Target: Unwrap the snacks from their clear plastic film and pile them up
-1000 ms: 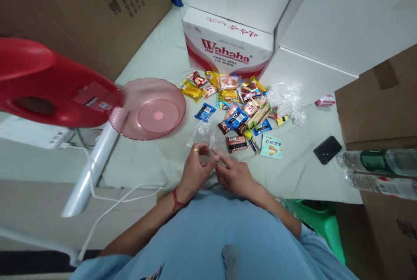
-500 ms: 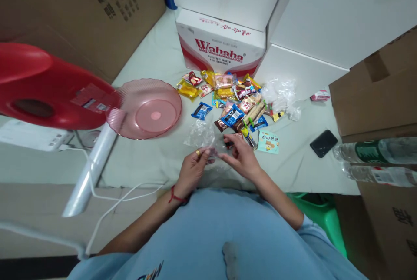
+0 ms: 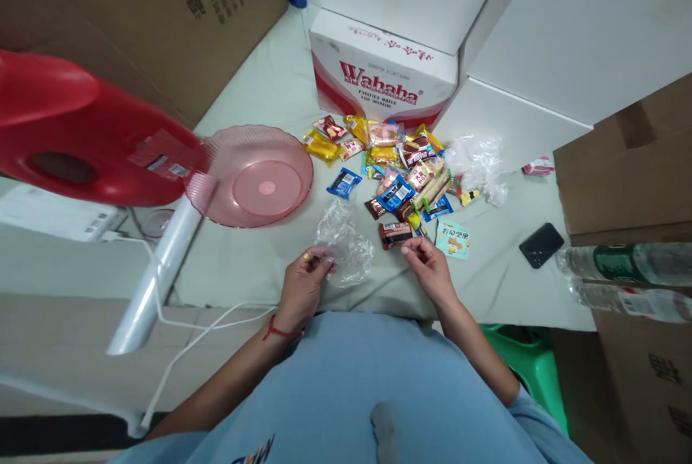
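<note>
My left hand [image 3: 301, 282] is closed in a pinch on the edge of a clear plastic bag [image 3: 343, 242] that lies crumpled on the pale green cloth [image 3: 254, 262]. My right hand [image 3: 429, 268] is apart from it, to the right, fingertips pinched together just beside a brown snack packet [image 3: 394, 233]; whether they grip anything I cannot make out. Beyond both hands lies a heap of wrapped snacks [image 3: 400, 161]. A teal packet [image 3: 453, 239] lies just right of my right hand. An empty pink plate [image 3: 216, 194] sits to the far left of the heap.
A Wahaha carton [image 3: 378, 82] and white boxes stand behind the snacks. Another clear bag [image 3: 476, 160], a black phone [image 3: 540, 244] and water bottles [image 3: 621, 269] are at the right. A red plastic object [image 3: 65, 132], a white cable [image 3: 189, 338] and cardboard boxes close the left.
My hands, which were together on the clear bag, have parted. The right hand has moved right toward the brown packet; the left keeps the bag, now spread flatter.
</note>
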`<state>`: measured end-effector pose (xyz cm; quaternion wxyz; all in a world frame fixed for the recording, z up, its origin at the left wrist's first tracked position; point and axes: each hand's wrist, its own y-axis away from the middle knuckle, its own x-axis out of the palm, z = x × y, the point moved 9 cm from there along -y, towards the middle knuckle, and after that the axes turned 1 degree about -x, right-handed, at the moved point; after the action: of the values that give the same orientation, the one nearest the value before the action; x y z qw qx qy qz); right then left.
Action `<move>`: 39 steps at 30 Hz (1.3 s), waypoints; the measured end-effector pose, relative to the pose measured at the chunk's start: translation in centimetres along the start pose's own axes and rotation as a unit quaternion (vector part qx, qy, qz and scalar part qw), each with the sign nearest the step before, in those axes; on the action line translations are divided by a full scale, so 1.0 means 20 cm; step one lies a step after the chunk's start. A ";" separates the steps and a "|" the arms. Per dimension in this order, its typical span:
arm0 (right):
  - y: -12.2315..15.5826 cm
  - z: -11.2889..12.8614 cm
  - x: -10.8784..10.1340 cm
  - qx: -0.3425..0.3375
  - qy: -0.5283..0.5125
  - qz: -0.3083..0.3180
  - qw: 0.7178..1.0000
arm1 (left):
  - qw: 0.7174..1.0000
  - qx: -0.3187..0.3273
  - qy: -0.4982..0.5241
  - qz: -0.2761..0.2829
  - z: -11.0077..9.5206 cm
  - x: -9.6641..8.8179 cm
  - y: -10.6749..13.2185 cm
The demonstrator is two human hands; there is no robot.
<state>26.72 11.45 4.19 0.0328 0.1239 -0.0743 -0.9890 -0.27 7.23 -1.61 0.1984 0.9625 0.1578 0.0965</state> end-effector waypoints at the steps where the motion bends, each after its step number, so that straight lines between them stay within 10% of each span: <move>1: 0.00 0.01 0.04 -0.009 0.013 0.021 1.000 | 1.000 0.001 -0.021 0.018 0.00 0.02 0.01; 8: -0.13 0.12 0.43 -0.022 -0.002 0.194 0.981 | 0.992 0.050 -0.105 0.052 -0.09 0.08 0.03; 15: -0.05 -0.01 0.06 0.016 -0.055 -0.024 0.998 | 0.990 0.083 -0.023 -0.111 -0.06 -0.16 0.03; 20: 0.21 -0.19 -0.10 0.069 0.069 0.061 0.993 | 0.990 0.003 -0.137 -0.028 0.08 -0.22 0.10; 23: 0.25 -0.10 -0.20 0.006 0.199 0.068 0.978 | 0.974 0.024 -0.224 0.016 0.08 -0.24 0.15; 28: 0.07 0.18 0.03 -0.181 0.281 0.088 0.938 | 0.955 0.131 -0.263 0.040 -0.07 -0.13 0.13; 33: -0.15 0.22 0.39 -0.205 0.268 0.108 0.935 | 0.956 0.124 -0.264 -0.031 -0.16 0.01 -0.04; 39: -0.16 -0.05 0.02 -0.048 0.069 -0.065 0.994 | 0.989 0.090 -0.104 -0.045 -0.10 -0.01 -0.06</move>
<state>26.44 14.48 2.61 -0.0206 0.1947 -0.0161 -0.9805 -1.36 8.91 -0.25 0.1306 0.9731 0.1880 -0.0277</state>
